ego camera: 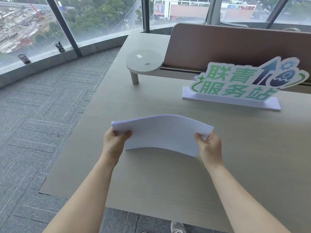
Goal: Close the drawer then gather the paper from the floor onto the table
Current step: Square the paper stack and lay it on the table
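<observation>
The left hand (116, 140) and the right hand (207, 143) are each pinching an end of the paper stack (161, 133), thumbs on top. We are holding it over the bench (151, 179), bowing upward at the middle, its long axis running left to right. A green-lettered sign (242, 81) is standing beyond it, and a small round shelf (144, 63) is carrying a white card (139, 56) and clips (147, 63).

one paper stack (161, 133), two hands (114, 142), one sign (235, 84)
</observation>
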A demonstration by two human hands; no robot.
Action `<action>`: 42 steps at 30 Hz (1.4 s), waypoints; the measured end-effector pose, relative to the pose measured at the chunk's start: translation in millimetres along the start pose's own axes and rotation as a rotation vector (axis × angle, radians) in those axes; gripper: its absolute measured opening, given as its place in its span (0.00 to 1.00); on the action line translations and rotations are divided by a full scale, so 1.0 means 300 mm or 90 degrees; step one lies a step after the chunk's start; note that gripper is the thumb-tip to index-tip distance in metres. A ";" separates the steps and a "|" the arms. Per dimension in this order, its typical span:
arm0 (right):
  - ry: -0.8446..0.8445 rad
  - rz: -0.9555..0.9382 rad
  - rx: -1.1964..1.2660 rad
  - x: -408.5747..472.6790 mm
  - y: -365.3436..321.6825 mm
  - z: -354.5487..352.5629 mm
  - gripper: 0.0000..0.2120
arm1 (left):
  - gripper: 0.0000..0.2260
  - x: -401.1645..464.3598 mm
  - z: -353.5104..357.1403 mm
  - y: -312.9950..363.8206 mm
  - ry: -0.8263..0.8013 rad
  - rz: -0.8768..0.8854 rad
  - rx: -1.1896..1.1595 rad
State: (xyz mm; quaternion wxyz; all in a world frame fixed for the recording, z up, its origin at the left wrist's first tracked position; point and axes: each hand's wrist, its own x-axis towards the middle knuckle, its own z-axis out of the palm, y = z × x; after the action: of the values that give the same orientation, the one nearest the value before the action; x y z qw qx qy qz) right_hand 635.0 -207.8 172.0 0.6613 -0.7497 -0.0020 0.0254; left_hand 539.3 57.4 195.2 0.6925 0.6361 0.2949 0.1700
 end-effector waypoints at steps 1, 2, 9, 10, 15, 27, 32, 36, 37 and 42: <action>0.007 -0.013 0.003 -0.001 -0.011 0.003 0.12 | 0.10 0.002 0.003 0.003 0.012 0.006 -0.014; 0.017 -0.025 0.018 -0.002 -0.022 0.002 0.13 | 0.10 0.006 0.004 0.006 0.020 0.013 -0.030; -0.014 0.051 -0.038 -0.026 0.053 -0.006 0.09 | 0.13 -0.021 -0.003 -0.051 -0.034 -0.064 0.026; -0.018 0.055 -0.055 -0.025 0.061 -0.009 0.08 | 0.11 -0.023 -0.002 -0.056 -0.025 -0.069 0.028; -0.004 0.047 -0.090 -0.001 0.078 -0.023 0.07 | 0.08 -0.014 -0.016 -0.069 -0.025 -0.080 0.020; -0.044 0.060 -0.143 0.036 0.078 -0.010 0.02 | 0.10 0.001 -0.008 -0.144 0.040 -0.076 0.128; 0.036 0.091 0.019 0.059 0.030 -0.039 0.06 | 0.03 -0.022 -0.006 -0.116 0.013 -0.132 0.028; 0.066 0.216 0.278 0.012 0.007 -0.017 0.07 | 0.10 -0.056 0.006 -0.119 0.026 -0.187 -0.054; 0.048 0.230 0.293 -0.006 0.000 0.003 0.06 | 0.11 -0.064 0.017 -0.122 0.029 -0.201 -0.069; -0.061 0.212 0.173 -0.095 -0.024 0.154 0.05 | 0.08 -0.115 0.083 -0.133 0.048 -0.255 -0.122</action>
State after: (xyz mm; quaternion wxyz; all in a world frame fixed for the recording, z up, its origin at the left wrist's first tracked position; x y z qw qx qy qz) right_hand 604.9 -162.1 174.3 0.7422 -0.6415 0.0939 0.1698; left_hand 522.9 11.6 163.2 0.7581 0.4892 0.4237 0.0802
